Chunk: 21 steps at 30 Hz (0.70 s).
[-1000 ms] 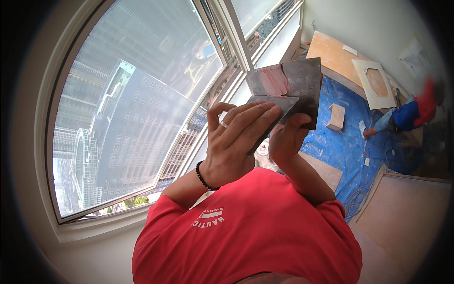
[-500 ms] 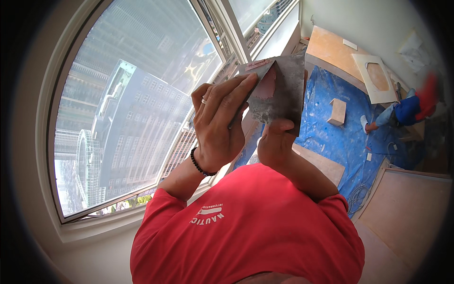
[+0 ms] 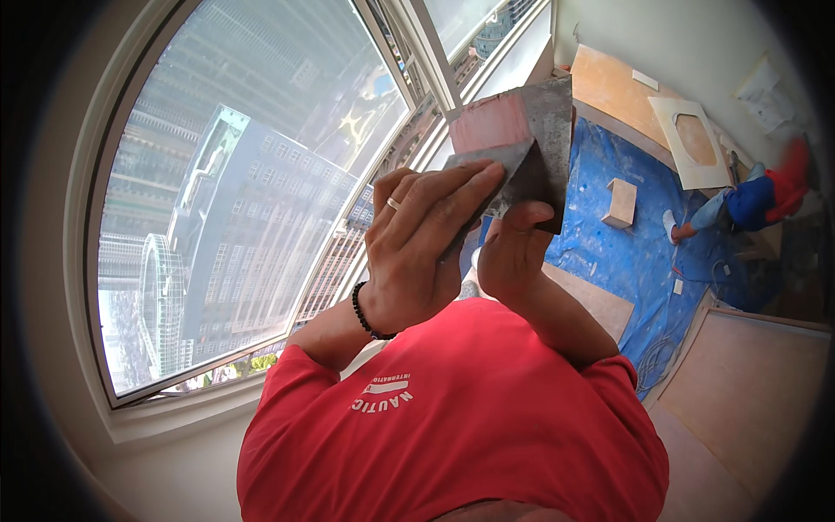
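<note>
While the left hand (image 3: 416, 239) holds a scraper (image 3: 515, 160) and the right hand (image 3: 515, 252) a plate (image 3: 550, 117), even pressure suits the paste (image 3: 490, 123) beyond.

Daylight flooded in through the big window (image 3: 261, 113) on the left, so bright that the buildings (image 3: 261, 248) beyond looked washed out to me — yet the far right lay in gloom, another person's red clothing (image 3: 790, 178) smeared there. Straight edges bowed toward a blackened, blurry rim.
</note>
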### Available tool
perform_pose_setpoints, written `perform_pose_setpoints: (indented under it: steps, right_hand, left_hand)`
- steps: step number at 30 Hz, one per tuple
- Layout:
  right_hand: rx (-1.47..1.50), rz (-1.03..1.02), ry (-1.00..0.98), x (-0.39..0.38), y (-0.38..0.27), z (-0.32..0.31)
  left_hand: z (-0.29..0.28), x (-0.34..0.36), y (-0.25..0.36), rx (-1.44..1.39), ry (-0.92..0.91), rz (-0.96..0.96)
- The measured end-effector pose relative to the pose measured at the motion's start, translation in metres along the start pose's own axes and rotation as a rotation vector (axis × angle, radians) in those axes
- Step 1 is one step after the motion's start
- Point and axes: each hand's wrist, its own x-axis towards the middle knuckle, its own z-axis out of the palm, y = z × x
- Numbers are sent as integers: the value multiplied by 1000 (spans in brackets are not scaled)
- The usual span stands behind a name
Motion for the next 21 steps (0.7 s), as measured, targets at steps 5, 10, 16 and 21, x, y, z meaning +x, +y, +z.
perform_pose_setpoints:
  steps: [5, 10, 16, 21]
  right_hand:
    - [178, 115, 205, 16, -24, 6]
    - [500, 755, -34, 61, -46, -51]
    - [276, 932, -279, 67, -43, -58]
    - [111, 929, -426, 71, -37, -65]
  left_hand:
    - [-12, 9, 1, 85, -90, -19]
    - [-40, 25, -5, 293, -240, 377]
    - [-43, 35, -16, 299, -493, 603]
    - [-34, 34, -19, 218, -746, 602]
